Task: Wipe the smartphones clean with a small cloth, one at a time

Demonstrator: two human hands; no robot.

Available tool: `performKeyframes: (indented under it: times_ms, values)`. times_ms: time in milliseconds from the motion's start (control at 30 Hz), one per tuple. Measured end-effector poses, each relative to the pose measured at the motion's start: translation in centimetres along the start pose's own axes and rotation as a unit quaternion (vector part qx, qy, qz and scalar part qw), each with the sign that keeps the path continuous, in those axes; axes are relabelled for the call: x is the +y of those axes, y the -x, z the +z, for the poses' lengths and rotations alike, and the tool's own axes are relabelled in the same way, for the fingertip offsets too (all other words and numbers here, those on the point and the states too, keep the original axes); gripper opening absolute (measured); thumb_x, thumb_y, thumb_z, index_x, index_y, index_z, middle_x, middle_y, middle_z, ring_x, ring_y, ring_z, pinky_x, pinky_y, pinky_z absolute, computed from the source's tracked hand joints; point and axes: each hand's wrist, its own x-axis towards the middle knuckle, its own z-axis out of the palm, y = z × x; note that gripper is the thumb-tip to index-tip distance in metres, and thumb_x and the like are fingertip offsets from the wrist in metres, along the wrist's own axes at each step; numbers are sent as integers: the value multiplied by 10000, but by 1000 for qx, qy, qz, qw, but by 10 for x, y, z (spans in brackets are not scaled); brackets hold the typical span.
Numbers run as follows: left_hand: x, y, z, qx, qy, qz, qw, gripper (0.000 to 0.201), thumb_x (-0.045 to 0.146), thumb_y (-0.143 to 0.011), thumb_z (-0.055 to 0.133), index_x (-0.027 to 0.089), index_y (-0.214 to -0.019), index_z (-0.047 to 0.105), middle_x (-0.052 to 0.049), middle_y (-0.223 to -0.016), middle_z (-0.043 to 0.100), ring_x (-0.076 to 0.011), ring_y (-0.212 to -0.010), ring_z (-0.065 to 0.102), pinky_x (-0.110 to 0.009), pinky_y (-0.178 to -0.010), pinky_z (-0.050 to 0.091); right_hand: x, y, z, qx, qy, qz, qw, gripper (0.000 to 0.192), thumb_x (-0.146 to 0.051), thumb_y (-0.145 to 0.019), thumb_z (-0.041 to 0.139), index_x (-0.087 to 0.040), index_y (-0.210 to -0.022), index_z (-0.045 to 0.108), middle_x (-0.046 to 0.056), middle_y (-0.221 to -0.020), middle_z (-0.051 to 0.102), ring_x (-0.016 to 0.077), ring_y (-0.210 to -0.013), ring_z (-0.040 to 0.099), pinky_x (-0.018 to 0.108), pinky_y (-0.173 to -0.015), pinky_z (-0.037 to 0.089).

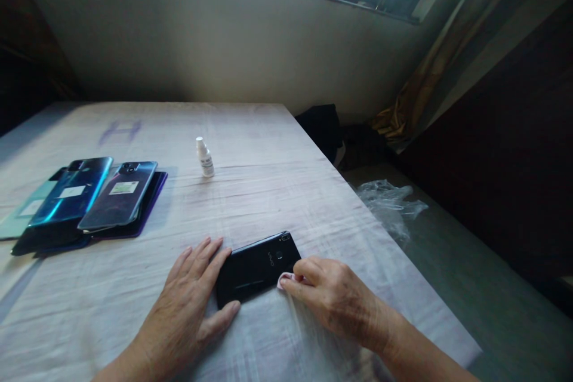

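I have one phone [250,274] on the near part of the desk [250,149], my left hand [192,292] at its left end and my right hand [333,289] by its right end, with a small cloth [283,280] between those fingers and the phone's near edge. Farther off and left of it stands a bottle [205,158]; left of that lie overlapping phones [119,197]. Right of the desk, plastic wrap [391,203] rests on the floor [452,280]. Behind the far edge I see the wall [201,42].
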Motion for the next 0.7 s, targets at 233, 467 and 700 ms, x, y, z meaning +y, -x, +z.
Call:
performKeyframes:
  times_ms: [233,467,700]
  values:
    - [-1,0,2,-6,14,-12,1000,727,494,-843,635,227,-1484,421,-133,-1536,480,-359,-1398,451,-552,-1133,364,-2,-5,-1,1,-9,12,1000,241,-189,-1049,457,-192,-1034,697,15,-800,596,149,-662,532,279,-551,357]
    - [-1,2,4,-5,20,-11,1000,711,504,-853,635,236,-1481,437,-126,-1545,469,-358,-1409,437,-556,-1155,337,6,-18,6,3,10,30,1000,193,-158,-1002,532,-193,-1082,705,26,-827,621,161,-707,570,268,-577,388]
    - [0,2,3,-14,19,-14,1000,714,485,-863,635,247,-1496,406,-130,-1551,459,-357,-1422,419,-560,-1157,331,13,-34,11,-33,20,59,998,221,-139,-979,534,-214,-1102,702,36,-877,642,153,-752,577,245,-633,419]
